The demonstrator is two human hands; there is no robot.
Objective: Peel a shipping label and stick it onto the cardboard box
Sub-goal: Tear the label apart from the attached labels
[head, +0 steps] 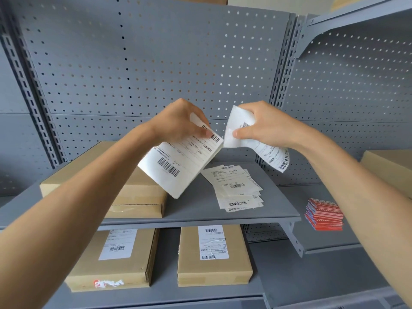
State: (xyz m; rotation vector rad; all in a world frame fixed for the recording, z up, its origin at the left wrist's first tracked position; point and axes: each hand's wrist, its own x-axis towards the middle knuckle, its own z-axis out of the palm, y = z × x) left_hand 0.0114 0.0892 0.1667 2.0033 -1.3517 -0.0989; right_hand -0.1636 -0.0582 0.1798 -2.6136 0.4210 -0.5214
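Both forearms reach up over the grey shelf (200,210), the left hand (178,121) pinching a stack of shipping labels (178,168) above a cardboard box (133,195), the right hand (265,126) gripping a curled peeled label (276,155) over loose label sheets (236,188), red cards (324,215) nearby.

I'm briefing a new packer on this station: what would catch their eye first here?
First, the two hands raised mid-frame: the left hand holds a stack of labels, while the right hand grips a crumpled label sheet. Next, loose labels on the grey shelf, and a red card pile to the right.
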